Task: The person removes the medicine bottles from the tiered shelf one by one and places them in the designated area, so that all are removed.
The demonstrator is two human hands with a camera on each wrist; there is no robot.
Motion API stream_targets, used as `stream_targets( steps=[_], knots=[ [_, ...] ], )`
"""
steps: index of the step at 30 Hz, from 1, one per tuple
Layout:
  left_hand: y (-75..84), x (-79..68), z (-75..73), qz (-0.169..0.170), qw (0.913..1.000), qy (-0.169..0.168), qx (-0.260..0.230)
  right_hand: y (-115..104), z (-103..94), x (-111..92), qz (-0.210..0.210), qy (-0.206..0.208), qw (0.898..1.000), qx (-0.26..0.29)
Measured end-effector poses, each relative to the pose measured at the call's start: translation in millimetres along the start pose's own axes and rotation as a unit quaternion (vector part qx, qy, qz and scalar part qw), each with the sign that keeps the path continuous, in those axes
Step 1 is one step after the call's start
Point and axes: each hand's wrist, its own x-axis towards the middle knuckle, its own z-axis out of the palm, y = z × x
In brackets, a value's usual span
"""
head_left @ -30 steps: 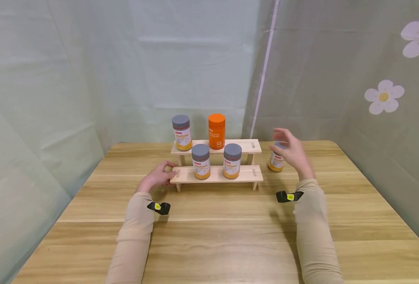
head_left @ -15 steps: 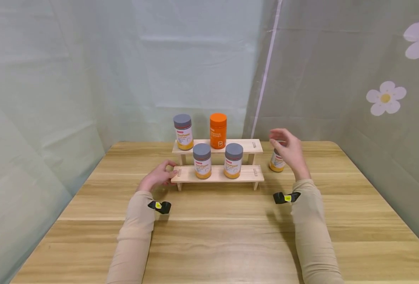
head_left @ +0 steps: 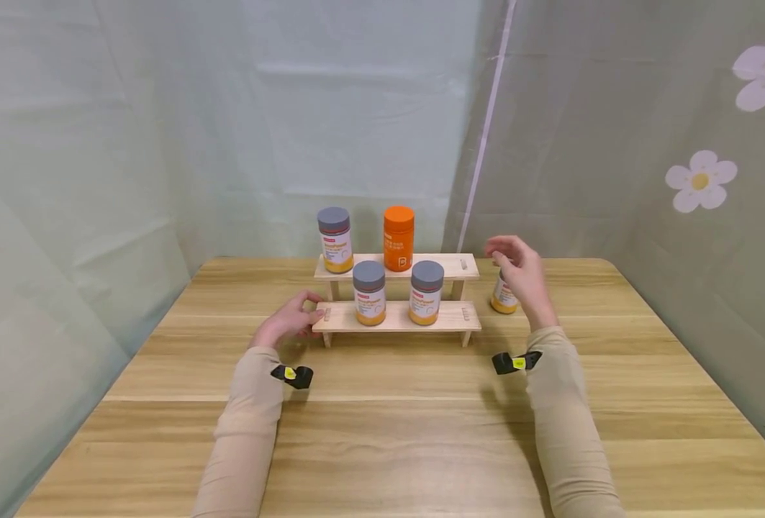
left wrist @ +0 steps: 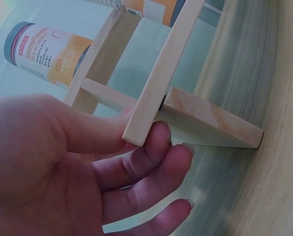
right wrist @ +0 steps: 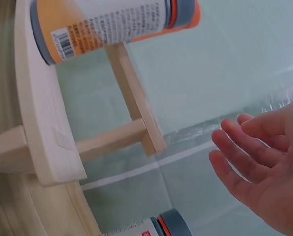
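Wooden rack (head_left: 443,266) bearing four jars (head_left: 370,298): pinches its lower left end in fingers (left wrist: 148,188) of the left hand (head_left: 286,320); holds the right hand (head_left: 523,277) loose-fingered, grasping nothing, near a fifth jar (head_left: 502,296) on the surface (head_left: 388,424). Could topple jars by tugging the rack or brushing the fifth.

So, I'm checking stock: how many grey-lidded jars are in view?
4: first jar on the upper shelf, left of the orange jar; second jar and third jar on the lower shelf; fourth jar on the table, partly behind the right hand. Others could be hidden behind these.
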Motion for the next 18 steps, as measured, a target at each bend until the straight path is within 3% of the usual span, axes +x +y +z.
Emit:
stream_targets(
  steps=[11,14,18],
  knots=[
    [-5.6,-0.2,-1.9,0.002,1.0,-0.003,-0.009,-9.8,19.6,-5.5,0.011,-0.015,0.999,-0.048],
    [-6.4,0.0,-2.1,0.005,0.9999,-0.006,-0.013,-13.0,25.2,-6.5,0.01,-0.012,0.999,-0.04],
    [-7.7,1.1,-1.8,0.004,0.9999,-0.006,-0.015,-19.1,34.8,-8.5,0.005,0.008,1.0,0.014]
  ],
)
